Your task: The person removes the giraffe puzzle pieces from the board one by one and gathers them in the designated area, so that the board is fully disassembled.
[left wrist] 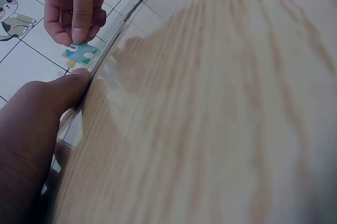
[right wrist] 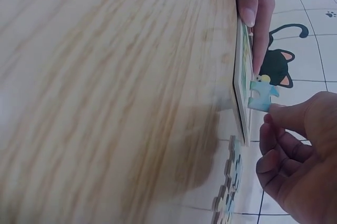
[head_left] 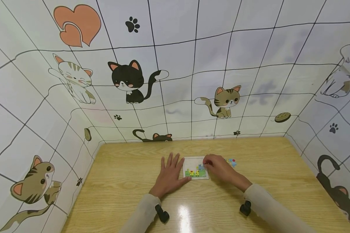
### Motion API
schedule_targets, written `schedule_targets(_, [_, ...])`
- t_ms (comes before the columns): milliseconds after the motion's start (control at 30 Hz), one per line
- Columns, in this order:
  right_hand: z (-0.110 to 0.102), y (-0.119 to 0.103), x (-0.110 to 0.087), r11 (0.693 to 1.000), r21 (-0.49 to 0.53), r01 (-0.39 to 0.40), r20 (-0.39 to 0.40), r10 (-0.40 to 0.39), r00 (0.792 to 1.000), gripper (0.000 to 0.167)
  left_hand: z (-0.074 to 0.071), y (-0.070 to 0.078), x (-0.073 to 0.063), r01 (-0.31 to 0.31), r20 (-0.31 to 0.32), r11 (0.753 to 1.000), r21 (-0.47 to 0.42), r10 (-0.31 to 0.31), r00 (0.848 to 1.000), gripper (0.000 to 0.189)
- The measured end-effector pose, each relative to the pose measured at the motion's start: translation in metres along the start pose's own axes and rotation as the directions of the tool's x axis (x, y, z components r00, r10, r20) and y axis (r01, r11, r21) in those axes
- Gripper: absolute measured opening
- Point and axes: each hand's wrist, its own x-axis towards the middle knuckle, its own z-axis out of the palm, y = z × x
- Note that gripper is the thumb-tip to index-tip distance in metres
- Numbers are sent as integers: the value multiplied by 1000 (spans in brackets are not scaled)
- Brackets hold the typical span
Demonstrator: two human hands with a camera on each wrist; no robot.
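Observation:
A jigsaw board (head_left: 191,162) with a white border lies flat on the table. Green pieces with yellow and red figures (head_left: 193,173) fill its lower part, and its upper left shows bare. My left hand (head_left: 169,177) rests with fingers spread beside the board's left side, its thumb at the lower edge. Over the right side of the board, my right hand (head_left: 217,165) pinches a light-blue jigsaw piece (right wrist: 260,97) between thumb and fingertips. In the left wrist view this puzzle piece (left wrist: 80,54) stands tilted above the board's edge.
Several loose jigsaw pieces (head_left: 231,162) lie on the table right of the board, partly behind my right hand. The wooden table (head_left: 119,187) meets cat-patterned walls (head_left: 180,106) at the back and sides. A black band device sits on each wrist.

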Motion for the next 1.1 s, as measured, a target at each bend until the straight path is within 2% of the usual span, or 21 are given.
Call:
schedule_targets(400, [-15, 7, -9, 997, 72, -27, -73, 32, 997, 5, 1, -1, 0, -1, 2, 1000, -11, 1, 1000, 100])
schedule_targets(633, [-24, 13, -18, 995, 95, -32, -100, 41, 994, 9, 2, -2, 0, -5, -3, 1000, -6, 5, 1000, 99])
schedule_targets(867, [-32, 21, -27, 998, 38, -50, -141, 55, 988, 9, 1, -1, -1, -4, -1, 1000, -9, 4, 1000, 99])
schedule_targets(1100, [-43, 25, -37, 994, 5, -106, -170, 106, 980, 10, -1, 1, -1, -1, 0, 1000, -3, 1, 1000, 99])
